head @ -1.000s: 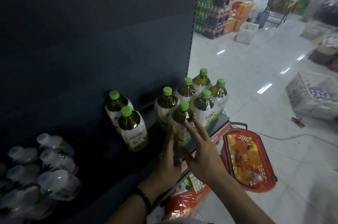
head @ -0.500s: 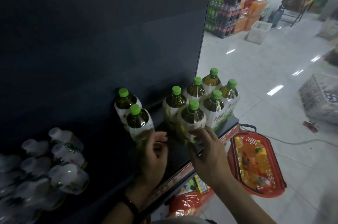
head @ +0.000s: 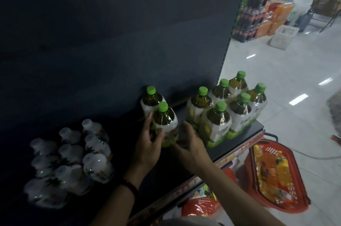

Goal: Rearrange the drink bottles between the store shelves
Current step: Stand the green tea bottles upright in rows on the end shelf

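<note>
No writing is legible (print on the green-capped bottles (head: 217,129) is too blurred).

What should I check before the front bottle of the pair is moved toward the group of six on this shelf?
1. Grip of the left hand on the front bottle: ok, fingers are curled round its side.
2. Support from the right hand: cannot tell; it lies at the bottle's right side, but contact is unclear.
3. Bottle upright, green cap on: ok.
4. Free shelf between it and the group of six: ok, a gap shows.
5. Rear bottle safe from tipping: cannot tell; it stands close behind.
6. White bottles out of the path: ok, they stand further left.
</note>
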Demonstrator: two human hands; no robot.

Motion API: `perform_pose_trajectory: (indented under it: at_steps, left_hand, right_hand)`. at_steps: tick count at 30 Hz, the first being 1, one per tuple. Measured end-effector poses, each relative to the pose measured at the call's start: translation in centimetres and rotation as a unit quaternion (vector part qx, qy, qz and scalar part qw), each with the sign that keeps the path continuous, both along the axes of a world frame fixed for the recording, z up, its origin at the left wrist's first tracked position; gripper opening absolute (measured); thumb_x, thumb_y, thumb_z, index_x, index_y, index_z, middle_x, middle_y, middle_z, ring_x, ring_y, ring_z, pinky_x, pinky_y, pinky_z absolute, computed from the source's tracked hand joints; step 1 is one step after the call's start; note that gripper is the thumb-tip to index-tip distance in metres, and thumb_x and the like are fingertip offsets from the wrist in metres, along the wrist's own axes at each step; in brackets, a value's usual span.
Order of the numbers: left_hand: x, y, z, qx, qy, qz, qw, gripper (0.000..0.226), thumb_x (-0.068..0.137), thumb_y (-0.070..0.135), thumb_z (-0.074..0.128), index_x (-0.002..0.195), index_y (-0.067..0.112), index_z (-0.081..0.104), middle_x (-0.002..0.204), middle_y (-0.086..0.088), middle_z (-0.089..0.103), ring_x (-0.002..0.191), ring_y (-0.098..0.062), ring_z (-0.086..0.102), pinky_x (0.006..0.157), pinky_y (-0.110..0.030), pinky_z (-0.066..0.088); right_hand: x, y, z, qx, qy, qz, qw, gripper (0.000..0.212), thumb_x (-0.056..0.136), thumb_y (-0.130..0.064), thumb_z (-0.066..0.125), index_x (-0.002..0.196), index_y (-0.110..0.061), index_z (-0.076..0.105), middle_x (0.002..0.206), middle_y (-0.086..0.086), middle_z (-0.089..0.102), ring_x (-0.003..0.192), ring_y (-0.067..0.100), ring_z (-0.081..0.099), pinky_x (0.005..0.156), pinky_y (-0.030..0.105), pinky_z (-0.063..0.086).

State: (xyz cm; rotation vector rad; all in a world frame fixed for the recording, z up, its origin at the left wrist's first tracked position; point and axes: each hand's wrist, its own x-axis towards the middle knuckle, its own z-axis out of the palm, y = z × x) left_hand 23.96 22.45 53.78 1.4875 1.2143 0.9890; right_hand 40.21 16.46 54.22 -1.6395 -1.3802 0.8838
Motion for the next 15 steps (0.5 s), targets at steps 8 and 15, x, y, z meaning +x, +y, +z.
perform_pose_trajectory:
  at_steps: [8,15]
  left_hand:
    - [-0.3,0.6,-0.5,-0.072,-0.008,-0.021,0.997,0.072,0.077,0.066,0.081,0.141,0.043,0.055,0.128,0.013,0.076,0.12,-0.011,0.072,0.109,-0.052,0.055]
    - [1.1,1.8,0.3,0.002,0.082,-0.036,0.996,0.089,0.07,0.062,0.094,0.146,0.035,0.056,0.139,0.009,0.067,0.127,-0.011,0.066,0.108,-0.041,0.057]
  right_hand:
    - [-0.3,-0.8,-0.5,0.033,0.03,-0.035,0.998,0.046,0.088,-0.006,0.074,0.127,-0.023,0.058,0.118,-0.011,0.067,0.106,-0.003,0.066,0.084,0.02,0.06]
    - [1.3,-1.2,-0.2,-0.005,0.056,-0.018,0.998,0.048,0.094,-0.01,0.072,0.137,-0.031,0.068,0.123,-0.016,0.076,0.116,0.0,0.07,0.1,0.027,0.058]
